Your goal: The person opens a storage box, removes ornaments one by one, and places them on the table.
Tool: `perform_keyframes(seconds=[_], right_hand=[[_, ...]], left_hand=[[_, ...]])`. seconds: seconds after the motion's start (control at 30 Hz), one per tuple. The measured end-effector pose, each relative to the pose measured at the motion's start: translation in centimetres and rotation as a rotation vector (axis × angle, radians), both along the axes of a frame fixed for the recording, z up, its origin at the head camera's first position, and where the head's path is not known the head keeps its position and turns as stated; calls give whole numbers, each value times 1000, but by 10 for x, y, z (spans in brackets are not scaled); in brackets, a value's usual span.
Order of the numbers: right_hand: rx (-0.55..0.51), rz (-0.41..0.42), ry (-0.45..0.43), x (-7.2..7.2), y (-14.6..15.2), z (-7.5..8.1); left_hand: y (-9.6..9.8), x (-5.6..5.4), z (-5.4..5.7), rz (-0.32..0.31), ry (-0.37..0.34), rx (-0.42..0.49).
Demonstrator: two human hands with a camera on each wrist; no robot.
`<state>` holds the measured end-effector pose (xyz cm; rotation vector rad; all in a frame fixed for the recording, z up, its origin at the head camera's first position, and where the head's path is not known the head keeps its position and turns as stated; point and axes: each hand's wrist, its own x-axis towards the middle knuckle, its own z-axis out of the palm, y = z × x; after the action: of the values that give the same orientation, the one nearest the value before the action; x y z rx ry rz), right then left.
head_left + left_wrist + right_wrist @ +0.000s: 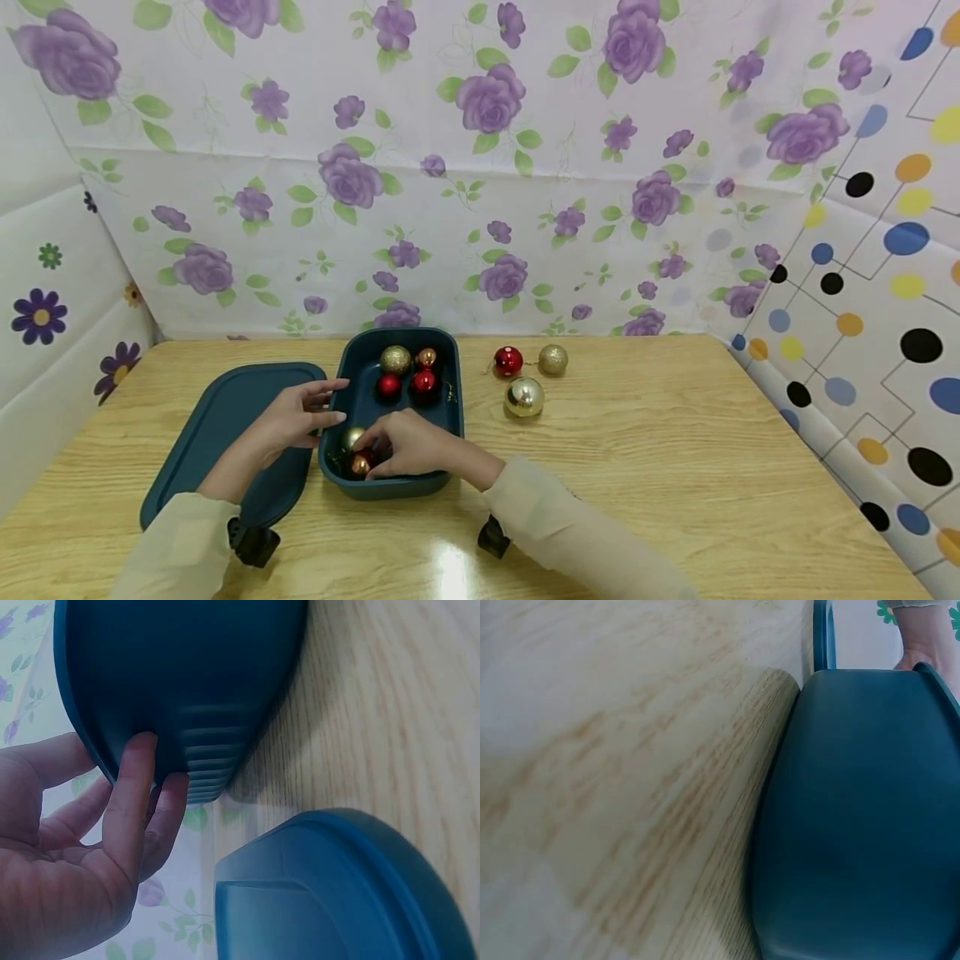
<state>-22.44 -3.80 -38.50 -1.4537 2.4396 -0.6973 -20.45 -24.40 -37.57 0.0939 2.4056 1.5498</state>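
Note:
A dark teal box (459, 392) stands on the table with several Christmas baubles inside. My left hand (288, 419) holds its left rim; in the left wrist view, fingertips (141, 750) touch the outer wall while other fingers pass behind the rim. My right hand (412, 443) reaches into the near end of the box, thumb and index finger around a shiny copper bauble (362, 464). Close by lies a gold bauble (352, 438). Toward the far end sit a glittery gold bauble (395, 359), a small copper one (427, 358) and two red baubles (424, 384). The right wrist view hides my right hand.
The teal lid (217, 433) lies flat left of the box. Right of the box are a red bauble (507, 361), a glittery gold bauble (553, 359) and a shiny gold bauble (524, 397). A flowered cloth wall (450, 250) rises behind the table.

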Motion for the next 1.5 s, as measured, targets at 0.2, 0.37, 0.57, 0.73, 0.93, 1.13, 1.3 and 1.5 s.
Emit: perform_keyframes(seconds=[0.2,0.37,0.57,0.73,0.93,1.13,1.3,1.5], right_hand=[[-1,-1,5,1,-1,0],[-31,1,-31,1,3,3],[-97,-20,-106,1,15,12],[-176,-56,-168,-5,31,20],[-277,-106,-237,-19,58,28],[-332,-227,-261,-31,93,35],[-359,-303,-208,-45,128,34],[-371,-456,-233,-57,173,26]], left_hand=[[0,0,1,1,-4,-1],[1,1,1,4,-7,-5],[1,1,2,9,-13,-4],[1,1,2,7,-14,-6],[1,1,2,6,-14,7],[2,2,3,7,-12,7],[1,1,3,9,-17,14],[1,1,3,7,-22,11]])
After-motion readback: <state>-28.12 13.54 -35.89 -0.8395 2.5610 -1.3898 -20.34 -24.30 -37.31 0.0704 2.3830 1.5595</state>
